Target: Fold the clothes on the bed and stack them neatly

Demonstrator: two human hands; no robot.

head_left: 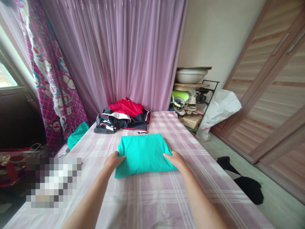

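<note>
Left hand (114,160) and right hand (176,159) seemingly pinch the green cloth (145,155) lying between them.

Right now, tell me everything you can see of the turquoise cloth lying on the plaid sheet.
The turquoise cloth is plain and looks like soft fabric, folded into a flat, roughly rectangular bundle with faint creases. Layers show at its left side. It lies on the plaid sheet, nearer than the pile of red and dark clothes and apart from it. The left hand and right hand touch opposite sides, thumbs on top; whether the fingers reach underneath is hidden.
</note>
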